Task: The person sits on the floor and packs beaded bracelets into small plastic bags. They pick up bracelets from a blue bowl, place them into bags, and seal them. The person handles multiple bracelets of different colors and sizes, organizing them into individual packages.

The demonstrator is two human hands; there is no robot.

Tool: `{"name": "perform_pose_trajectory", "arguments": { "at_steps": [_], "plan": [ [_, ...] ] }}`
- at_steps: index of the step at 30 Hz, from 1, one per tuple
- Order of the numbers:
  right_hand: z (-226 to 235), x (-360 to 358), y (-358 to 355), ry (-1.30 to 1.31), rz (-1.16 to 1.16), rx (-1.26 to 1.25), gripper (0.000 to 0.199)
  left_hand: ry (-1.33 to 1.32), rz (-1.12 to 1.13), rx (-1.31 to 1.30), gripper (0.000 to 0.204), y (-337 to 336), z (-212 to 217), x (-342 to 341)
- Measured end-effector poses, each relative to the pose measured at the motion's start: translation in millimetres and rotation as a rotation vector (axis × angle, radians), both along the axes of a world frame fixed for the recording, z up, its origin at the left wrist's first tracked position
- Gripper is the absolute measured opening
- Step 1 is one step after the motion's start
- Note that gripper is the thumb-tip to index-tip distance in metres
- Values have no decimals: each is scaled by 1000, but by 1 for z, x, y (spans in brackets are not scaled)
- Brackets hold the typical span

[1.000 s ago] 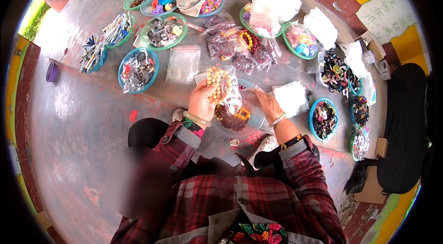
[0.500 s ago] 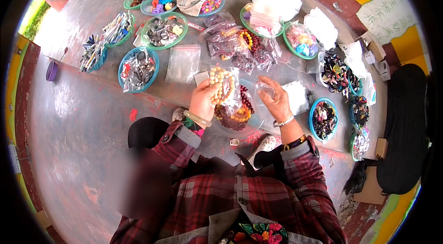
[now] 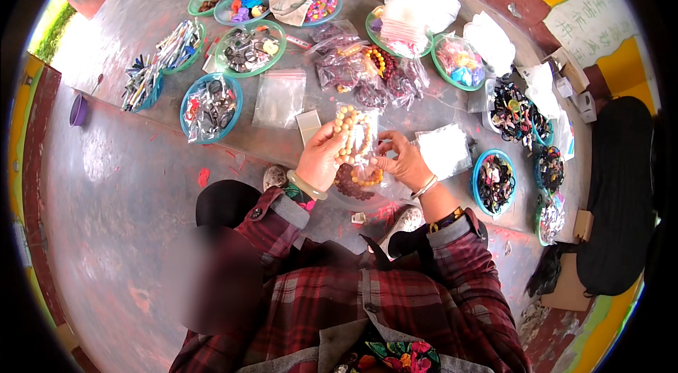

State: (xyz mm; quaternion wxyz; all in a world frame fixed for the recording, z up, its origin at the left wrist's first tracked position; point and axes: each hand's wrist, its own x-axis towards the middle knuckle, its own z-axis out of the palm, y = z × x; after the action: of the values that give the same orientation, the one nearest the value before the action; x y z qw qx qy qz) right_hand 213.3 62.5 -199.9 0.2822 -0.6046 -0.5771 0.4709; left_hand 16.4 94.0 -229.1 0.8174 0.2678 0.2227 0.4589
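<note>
The left hand (image 3: 321,155) grasps 1 tan bead bracelet (image 3: 346,134) in 1 clear bag (image 3: 364,134); the right hand (image 3: 401,161) pinches the bag's edge. Just beyond lie 2 empty clear bags (image 3: 280,96).

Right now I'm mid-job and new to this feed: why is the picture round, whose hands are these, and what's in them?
The picture comes from a wide fisheye camera on the person's head, looking down, so edges bend. Both forearms in plaid sleeves are the wearer's own. The left hand holds up a small clear bag with a string of tan beads in it; the right hand pinches the bag's lower edge. On the grey floor lie green and blue bowls of trinkets and more clear bags of beads.
</note>
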Motion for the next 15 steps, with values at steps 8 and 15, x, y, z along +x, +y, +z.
{"name": "perform_pose_trajectory", "arguments": {
  "at_steps": [8, 15],
  "plan": [
    [-6, -29, -8, -519, 58, 397, 44, -75, 110, -92, 32, -4, -9, 13],
    [-17, -21, -9, -622, -19, 614, 15, 26, 148, -136, 16, -2, -13, 5]
  ]
}}
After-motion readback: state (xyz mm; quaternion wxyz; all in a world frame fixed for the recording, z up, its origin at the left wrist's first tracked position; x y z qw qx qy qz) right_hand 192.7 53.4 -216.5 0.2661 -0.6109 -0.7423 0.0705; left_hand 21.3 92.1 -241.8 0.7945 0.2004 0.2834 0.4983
